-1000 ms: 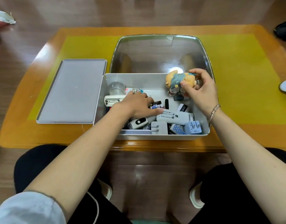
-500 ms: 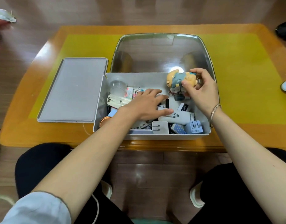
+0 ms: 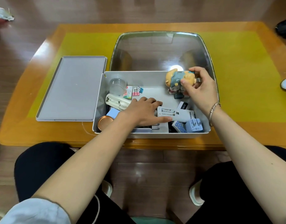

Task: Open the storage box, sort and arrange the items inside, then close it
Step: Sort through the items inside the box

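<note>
The white storage box (image 3: 155,135) stands open at the table's near edge, its clear lid (image 3: 155,50) tilted back. Loose small items fill it. My right hand (image 3: 198,91) pinches a small doll figure (image 3: 173,78) at the box's far right corner. My left hand (image 3: 139,112) reaches into the middle of the box, thumb and curled fingers round the left end of a long white device (image 3: 179,114). A blue plug adapter (image 3: 194,126) lies at the near right corner. Pink and blue binder clips (image 3: 137,91), a clear cup (image 3: 117,86) and a cream gadget (image 3: 116,102) lie on the left.
A grey tray (image 3: 71,89) lies flat on the yellow mat (image 3: 244,78), touching the box's left side. A copper tin (image 3: 104,123) sits in the box's near left corner. The orange table edge (image 3: 155,143) runs just below the box. My knees are under it.
My left hand slid right and nearer inside the box onto the white device, uncovering the clips and cream gadget. The right hand kept the doll almost still.
</note>
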{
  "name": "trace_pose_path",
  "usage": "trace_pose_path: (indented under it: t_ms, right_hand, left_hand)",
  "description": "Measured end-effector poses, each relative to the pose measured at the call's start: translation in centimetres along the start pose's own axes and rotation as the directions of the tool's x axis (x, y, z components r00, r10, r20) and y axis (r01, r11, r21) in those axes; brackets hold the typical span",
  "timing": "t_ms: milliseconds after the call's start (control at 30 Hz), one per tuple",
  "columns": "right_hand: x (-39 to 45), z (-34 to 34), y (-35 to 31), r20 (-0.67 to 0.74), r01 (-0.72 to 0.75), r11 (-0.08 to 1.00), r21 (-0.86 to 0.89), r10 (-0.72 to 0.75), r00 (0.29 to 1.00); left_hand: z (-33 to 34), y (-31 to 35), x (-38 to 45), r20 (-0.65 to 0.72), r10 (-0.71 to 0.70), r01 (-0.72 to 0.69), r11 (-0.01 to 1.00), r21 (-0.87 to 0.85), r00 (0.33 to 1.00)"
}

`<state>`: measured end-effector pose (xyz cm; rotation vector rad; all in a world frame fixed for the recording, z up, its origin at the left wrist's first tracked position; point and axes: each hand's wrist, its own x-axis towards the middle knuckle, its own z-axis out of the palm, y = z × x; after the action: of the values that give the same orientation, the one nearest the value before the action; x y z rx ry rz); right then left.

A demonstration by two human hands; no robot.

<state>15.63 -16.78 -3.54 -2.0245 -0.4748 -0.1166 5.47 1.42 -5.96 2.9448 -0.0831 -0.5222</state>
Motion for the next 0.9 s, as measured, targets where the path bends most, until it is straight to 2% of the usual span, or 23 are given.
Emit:
trace_pose_path:
  t_ms: [433, 700, 800, 867, 900]
  right_hand:
    - [-0.1, 0.3, -0.1, 0.040, 0.033, 0.992, -0.122, -0.029, 0.999]
    - [0.1, 0.2, -0.7, 0.040, -0.019, 0.990, -0.139, 0.025, 0.999]
    - [0.6, 0.3, -1.4, 0.084, -0.005, 0.984, -0.180, 0.020, 0.996]
    - [1.0, 0.7, -2.1, 0.113, 0.014, 0.978, -0.208, 0.010, 0.994]
    - [1.2, 1.0, -2.5, 0.125, 0.016, 0.975, -0.222, 0.013, 0.992]
  left_hand:
    - [0.1, 0.2, -0.4, -0.014, -0.066, 0.065, 0.998, -0.021, 0.998]
    - [0.4, 0.0, -0.7, -0.068, -0.029, 0.026, 0.999, -0.040, 0.997]
    - [0.1, -0.2, -0.9, -0.122, -0.063, 0.044, 0.986, -0.158, 0.991]
    - [-0.4, -0.2, -1.1, -0.248, -0.140, 0.052, 0.942, -0.331, 0.959]
    - [-0.6, -0.3, -1.2, -0.342, -0.186, 0.039, 0.918, -0.394, 0.921]
